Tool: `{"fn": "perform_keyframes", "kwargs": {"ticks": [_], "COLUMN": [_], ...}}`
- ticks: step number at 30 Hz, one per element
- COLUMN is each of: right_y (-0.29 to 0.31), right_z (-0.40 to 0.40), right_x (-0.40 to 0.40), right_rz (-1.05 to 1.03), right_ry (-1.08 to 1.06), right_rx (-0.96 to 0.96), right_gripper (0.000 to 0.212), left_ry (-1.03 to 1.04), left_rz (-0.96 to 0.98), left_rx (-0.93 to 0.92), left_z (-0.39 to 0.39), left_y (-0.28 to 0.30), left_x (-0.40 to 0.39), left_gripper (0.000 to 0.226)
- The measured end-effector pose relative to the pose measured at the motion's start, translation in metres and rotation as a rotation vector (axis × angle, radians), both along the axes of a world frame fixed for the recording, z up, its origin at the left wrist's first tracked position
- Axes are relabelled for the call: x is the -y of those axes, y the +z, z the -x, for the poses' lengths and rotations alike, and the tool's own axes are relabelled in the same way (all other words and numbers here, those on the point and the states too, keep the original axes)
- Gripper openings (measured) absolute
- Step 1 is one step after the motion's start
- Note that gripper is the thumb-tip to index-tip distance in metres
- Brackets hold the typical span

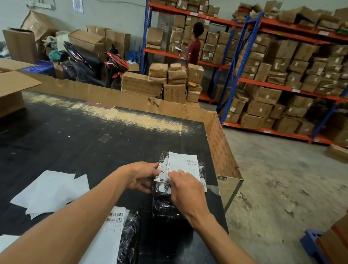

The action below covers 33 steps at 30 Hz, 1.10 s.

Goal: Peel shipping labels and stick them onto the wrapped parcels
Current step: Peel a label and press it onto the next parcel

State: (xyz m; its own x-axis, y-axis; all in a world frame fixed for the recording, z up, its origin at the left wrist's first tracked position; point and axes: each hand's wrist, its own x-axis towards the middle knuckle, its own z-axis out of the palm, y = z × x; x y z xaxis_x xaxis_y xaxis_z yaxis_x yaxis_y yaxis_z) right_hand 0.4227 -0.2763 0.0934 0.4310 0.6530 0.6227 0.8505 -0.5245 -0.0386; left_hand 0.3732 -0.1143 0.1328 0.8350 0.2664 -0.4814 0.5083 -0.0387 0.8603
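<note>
A: What sits closest to you?

B: A white label sheet [104, 239] with barcodes, lying on the black surface [63, 135] under my left forearm, with a black wrapped parcel [129, 245] touching its right edge.

A: And to the left of that sheet?

B: Loose white backing papers [51, 191], overlapping each other on the surface.

A: Where is the parcel you are working on?

B: Beyond the sheet and to its right, near the surface's right edge: a black wrapped bundle [165, 205] with a white shipping label [183, 166] lying across its far end.

A: What is the left hand doing?

B: The left hand [141, 176] is at the bundle's left side; its fingers are curled against the wrap and the label's left edge, gripping there.

A: And the right?

B: The right hand [185, 190] lies on top of the label, fingers fairly straight and together, pressing it down onto the bundle.

A: Anything past the sheet, farther off?

B: An open cardboard box [1, 86] to the far left, a cardboard wall [128, 100] along the surface's back edge, a person in a red shirt [194, 46] at the shelves [305, 93] stacked with brown boxes.
</note>
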Motion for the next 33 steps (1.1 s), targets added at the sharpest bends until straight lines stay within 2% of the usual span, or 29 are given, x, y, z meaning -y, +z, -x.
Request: {"fn": "perform_keyframes", "kwargs": {"ticks": [7, 13, 15, 18, 19, 22, 24, 26, 27, 28, 29, 30, 33], "right_y": [-0.009, -0.010, -0.008, -0.013, -0.017, -0.014, 0.002, 0.018, 0.024, 0.028, 0.030, 0.030, 0.015], "right_z": [-0.003, 0.003, 0.003, 0.012, 0.013, 0.003, -0.002, -0.011, -0.020, -0.029, -0.041, -0.050, -0.066], "right_x": [0.003, 0.006, 0.008, 0.014, 0.018, 0.034, 0.041, 0.039, 0.036, 0.031, 0.027, 0.023, 0.020], "right_rz": [0.053, 0.051, 0.093, 0.296, 0.308, 0.321, 0.203, -0.188, -0.373, -0.457, -0.449, -0.344, 0.155], "right_ry": [0.021, 0.011, 0.013, 0.022, 0.049, 0.202, 0.261, 0.205, 0.140, 0.065, 0.009, -0.028, -0.074], "right_rx": [-0.018, -0.012, -0.083, -0.233, -0.251, -0.327, -0.578, -0.820, -0.841, -0.818, -0.806, -0.795, -0.699], "right_gripper": [0.020, 0.024, 0.034, 0.074, 0.080, 0.074, 0.055, 0.037, 0.031, 0.027, 0.029, 0.035, 0.048], "left_ry": [0.015, 0.000, -0.020, -0.005, -0.010, -0.086, -0.113, -0.128, -0.188, -0.296, -0.435, -0.562, -0.673], "left_rz": [-0.089, -0.166, -0.121, -0.101, -0.107, -0.141, -0.252, -0.503, -0.657, -0.804, -0.936, -1.040, -1.153], "left_rx": [0.026, 0.096, 0.087, 0.067, 0.062, 0.054, 0.048, 0.073, 0.078, 0.084, 0.081, 0.066, -0.047], "left_z": [0.002, 0.003, 0.002, 0.001, 0.000, -0.003, -0.008, -0.017, -0.021, -0.023, -0.024, -0.024, -0.024], "left_y": [0.000, -0.001, -0.003, -0.004, -0.004, -0.003, -0.001, 0.001, 0.001, -0.001, -0.003, -0.005, -0.006], "left_x": [0.002, 0.007, 0.004, 0.001, 0.000, 0.000, -0.003, -0.008, -0.009, -0.009, -0.008, -0.009, -0.013], "left_gripper": [0.064, 0.063, 0.064, 0.063, 0.064, 0.071, 0.071, 0.062, 0.060, 0.061, 0.063, 0.064, 0.068]}}
